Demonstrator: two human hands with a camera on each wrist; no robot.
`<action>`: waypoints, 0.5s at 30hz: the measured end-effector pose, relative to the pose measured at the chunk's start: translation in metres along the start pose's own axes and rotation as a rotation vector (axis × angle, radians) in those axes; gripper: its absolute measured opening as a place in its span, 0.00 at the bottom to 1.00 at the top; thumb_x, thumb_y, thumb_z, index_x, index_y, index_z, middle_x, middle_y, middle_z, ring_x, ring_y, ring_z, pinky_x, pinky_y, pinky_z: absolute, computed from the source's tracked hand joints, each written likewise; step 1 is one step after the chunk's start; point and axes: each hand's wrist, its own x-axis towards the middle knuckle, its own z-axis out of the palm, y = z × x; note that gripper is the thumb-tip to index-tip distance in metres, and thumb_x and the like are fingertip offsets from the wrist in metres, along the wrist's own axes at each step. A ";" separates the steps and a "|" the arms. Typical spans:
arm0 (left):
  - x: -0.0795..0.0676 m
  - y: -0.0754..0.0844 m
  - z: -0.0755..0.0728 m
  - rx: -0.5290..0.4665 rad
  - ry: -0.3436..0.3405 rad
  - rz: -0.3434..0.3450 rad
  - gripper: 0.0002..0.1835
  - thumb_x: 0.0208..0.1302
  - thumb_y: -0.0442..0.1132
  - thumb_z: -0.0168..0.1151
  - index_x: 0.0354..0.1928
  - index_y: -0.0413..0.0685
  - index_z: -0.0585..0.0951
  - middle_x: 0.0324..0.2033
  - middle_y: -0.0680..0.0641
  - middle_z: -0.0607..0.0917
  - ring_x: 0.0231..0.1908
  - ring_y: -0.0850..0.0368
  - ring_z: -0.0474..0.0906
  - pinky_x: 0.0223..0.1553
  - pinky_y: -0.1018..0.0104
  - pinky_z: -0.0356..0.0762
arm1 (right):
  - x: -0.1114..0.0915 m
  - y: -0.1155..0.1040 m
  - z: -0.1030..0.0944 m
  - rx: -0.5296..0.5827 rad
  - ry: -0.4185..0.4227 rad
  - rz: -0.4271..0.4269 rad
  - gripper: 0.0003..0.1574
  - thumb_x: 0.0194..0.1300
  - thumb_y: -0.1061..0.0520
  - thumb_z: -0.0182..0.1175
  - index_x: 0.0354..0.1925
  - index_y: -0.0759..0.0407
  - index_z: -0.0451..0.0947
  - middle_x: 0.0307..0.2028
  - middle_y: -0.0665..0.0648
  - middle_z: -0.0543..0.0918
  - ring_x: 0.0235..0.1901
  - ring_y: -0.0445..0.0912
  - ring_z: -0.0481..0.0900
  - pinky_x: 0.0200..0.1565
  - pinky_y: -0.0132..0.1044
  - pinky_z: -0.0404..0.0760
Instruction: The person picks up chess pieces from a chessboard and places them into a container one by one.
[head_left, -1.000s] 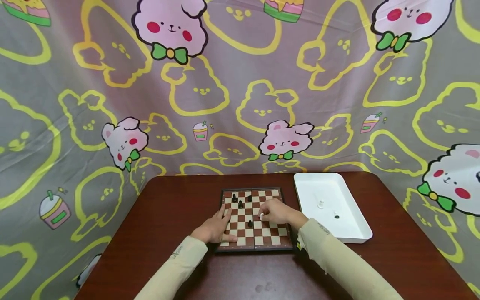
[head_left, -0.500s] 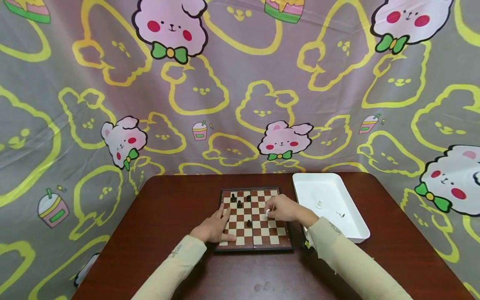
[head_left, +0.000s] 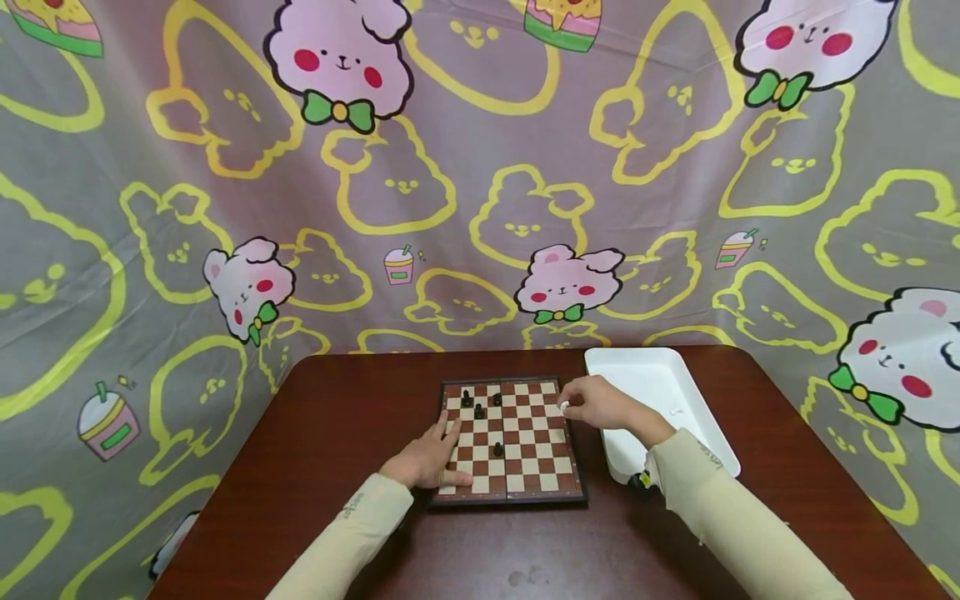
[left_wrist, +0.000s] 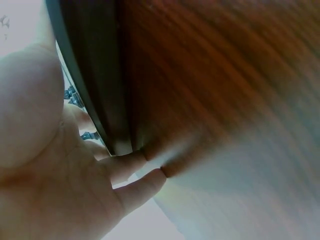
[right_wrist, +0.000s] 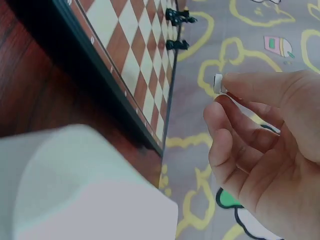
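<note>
Brown-and-cream chessboard [head_left: 534,467], dark-framed, with a fold line across the middle; lies open on the tabletop [head_left: 360,400], well in from its left edge.

Left hand [head_left: 427,458]: fingers straight and spread wide, resting over the board's left edge; thumb toward the near left corner. In the left wrist view, two fingertips extend past the dark frame.

Right hand [head_left: 596,402]: fingertips drawn narrow, pinching one white chess piece [head_left: 563,407] at the board's right edge, toward the far right corner. From the right wrist, the piece appears clear of the board; its type cannot be told.

Black pieces, four, all on the left half of the board: one upright piece [head_left: 467,398] near the far left corner; a second piece [head_left: 478,411] just beside it; a third piece [head_left: 497,399] near the fold, toward the far edge; a fourth piece [head_left: 498,449] beside the fold, well apart from the others.

White tray [head_left: 633,375], shallow: right of the board, toward the tabletop's far right corner; contains one small white object [head_left: 676,411], too faint to identify.

Cream sleeves [head_left: 697,475] on both arms. Patterned cloth [head_left: 450,75] behind the far edge: grey-pink, yellow outlines, pink animal heads with green bows.
</note>
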 end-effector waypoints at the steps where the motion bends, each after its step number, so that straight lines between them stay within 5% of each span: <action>1: 0.000 0.000 0.000 0.002 0.002 0.001 0.57 0.52 0.71 0.57 0.75 0.45 0.48 0.72 0.35 0.41 0.68 0.40 0.52 0.53 0.48 0.70 | -0.002 0.002 -0.002 0.002 0.008 0.003 0.05 0.63 0.60 0.62 0.37 0.59 0.83 0.35 0.49 0.81 0.30 0.42 0.72 0.33 0.39 0.73; 15: 0.000 0.002 -0.002 0.009 0.006 0.004 0.57 0.51 0.70 0.58 0.74 0.45 0.50 0.72 0.34 0.43 0.68 0.39 0.53 0.53 0.47 0.70 | -0.024 0.024 -0.020 0.032 0.069 0.002 0.03 0.62 0.60 0.62 0.35 0.58 0.83 0.28 0.47 0.80 0.29 0.41 0.75 0.30 0.37 0.74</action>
